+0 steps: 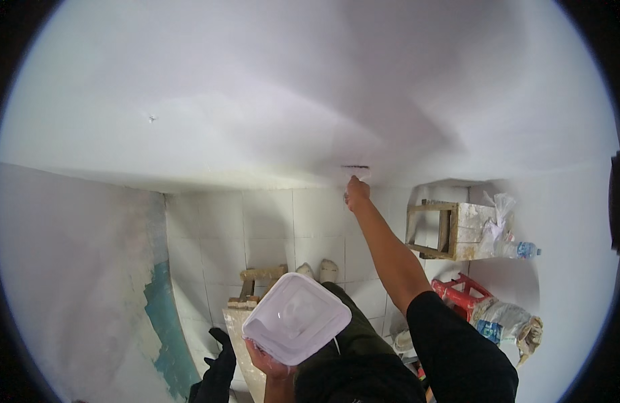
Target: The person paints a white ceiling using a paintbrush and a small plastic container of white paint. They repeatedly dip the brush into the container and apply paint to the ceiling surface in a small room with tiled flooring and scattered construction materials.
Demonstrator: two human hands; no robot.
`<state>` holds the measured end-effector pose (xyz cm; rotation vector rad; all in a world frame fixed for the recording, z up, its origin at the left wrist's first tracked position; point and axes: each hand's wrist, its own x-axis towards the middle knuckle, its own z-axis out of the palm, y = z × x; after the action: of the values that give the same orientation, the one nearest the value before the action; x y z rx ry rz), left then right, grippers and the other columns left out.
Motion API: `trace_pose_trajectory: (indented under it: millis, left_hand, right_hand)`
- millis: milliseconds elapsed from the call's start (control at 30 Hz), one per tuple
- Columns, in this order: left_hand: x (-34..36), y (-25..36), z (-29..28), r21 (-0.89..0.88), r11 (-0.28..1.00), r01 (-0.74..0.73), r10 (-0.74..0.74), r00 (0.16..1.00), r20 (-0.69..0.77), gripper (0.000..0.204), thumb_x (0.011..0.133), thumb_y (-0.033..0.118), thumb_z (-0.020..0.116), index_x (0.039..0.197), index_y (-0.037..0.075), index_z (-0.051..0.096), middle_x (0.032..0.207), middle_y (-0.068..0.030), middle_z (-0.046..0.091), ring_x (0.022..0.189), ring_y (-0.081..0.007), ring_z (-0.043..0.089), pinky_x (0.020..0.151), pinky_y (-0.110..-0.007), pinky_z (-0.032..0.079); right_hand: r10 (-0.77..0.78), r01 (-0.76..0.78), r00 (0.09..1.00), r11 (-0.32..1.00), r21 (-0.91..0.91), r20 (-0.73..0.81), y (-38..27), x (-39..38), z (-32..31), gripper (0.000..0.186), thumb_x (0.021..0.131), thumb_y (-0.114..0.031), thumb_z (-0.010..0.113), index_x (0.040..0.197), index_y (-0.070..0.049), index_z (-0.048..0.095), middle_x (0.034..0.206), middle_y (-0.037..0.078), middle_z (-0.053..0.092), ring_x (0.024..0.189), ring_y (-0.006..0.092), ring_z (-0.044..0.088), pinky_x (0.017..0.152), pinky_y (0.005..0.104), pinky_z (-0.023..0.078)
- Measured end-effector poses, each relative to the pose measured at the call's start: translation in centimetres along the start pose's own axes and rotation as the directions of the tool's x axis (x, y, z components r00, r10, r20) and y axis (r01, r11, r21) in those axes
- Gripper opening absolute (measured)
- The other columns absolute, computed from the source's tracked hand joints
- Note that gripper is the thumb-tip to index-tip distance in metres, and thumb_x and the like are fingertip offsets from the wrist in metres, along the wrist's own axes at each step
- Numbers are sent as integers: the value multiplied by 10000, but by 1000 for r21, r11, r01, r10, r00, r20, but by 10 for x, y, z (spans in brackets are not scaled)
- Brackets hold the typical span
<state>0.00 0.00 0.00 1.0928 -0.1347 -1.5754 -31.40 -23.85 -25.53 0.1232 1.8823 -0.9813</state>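
Note:
My right hand (pixel 356 195) grips a flat, wide, pale tool (pixel 356 171) with a dark edge, held against the white wall (pixel 256 121) at upper centre; whether it is a brush or a scraper I cannot tell. My right arm is stretched up toward it. Below, my left hand (pixel 265 359) holds a square white plastic tub (pixel 296 316) from underneath. Pale, wet-looking material lies inside the tub. Its fingers are partly hidden behind the tub.
A paint-spattered wooden stool (pixel 468 232) with bags and a water bottle (pixel 528 250) stands right, above a red plastic stool (pixel 458 292) and sacks. A wooden bench (pixel 263 275) is behind the tub. The left wall (pixel 162 322) shows peeling teal. An unclear black object (pixel 216 369) is lower left.

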Motion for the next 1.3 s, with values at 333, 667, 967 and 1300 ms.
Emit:
trace_pose_trajectory:
  millis: [333, 667, 967, 1300]
  left_hand:
    - [42, -9, 8, -52, 998, -43, 47, 996, 79, 610, 990, 469, 258, 1383, 18, 377, 1391, -155, 440, 1279, -336, 441, 1073, -478, 349]
    - [33, -6, 13, -55, 995, -81, 86, 992, 96, 585, 993, 483, 253, 1374, 57, 383, 1336, -160, 476, 1208, -373, 497, 986, -553, 428]
    - [-45, 35, 48, -54, 992, -113, 122, 974, 193, 592, 992, 487, 254, 1383, 60, 371, 1345, -160, 469, 1218, -355, 494, 1006, -553, 422]
    - [-46, 53, 66, -74, 995, -64, 81, 966, 244, 576, 1002, 461, 220, 1388, 61, 371, 1335, -157, 479, 1215, -325, 503, 990, -526, 443]
  right_hand:
    - [-110, 102, 992, 988, 113, 68, -62, -61, -12, 316, 953, -290, 497, 856, 5, 558, 638, 21, 480, 480, 136, 448, 398, 314, 331]
    - [-243, 213, 953, 962, 173, 182, -142, -208, -76, 310, 985, -324, 476, 838, -64, 556, 591, -9, 421, 426, 97, 357, 373, 266, 248]
    - [-505, 476, 838, 862, 173, 206, -192, -371, -136, 398, 1005, -373, 443, 703, -116, 477, 543, -47, 368, 407, 64, 307, 358, 236, 208]
    - [-857, 816, 505, 513, 266, 102, -214, -405, -133, 414, 997, -366, 479, 671, -114, 438, 557, -47, 365, 462, 47, 333, 407, 239, 275]
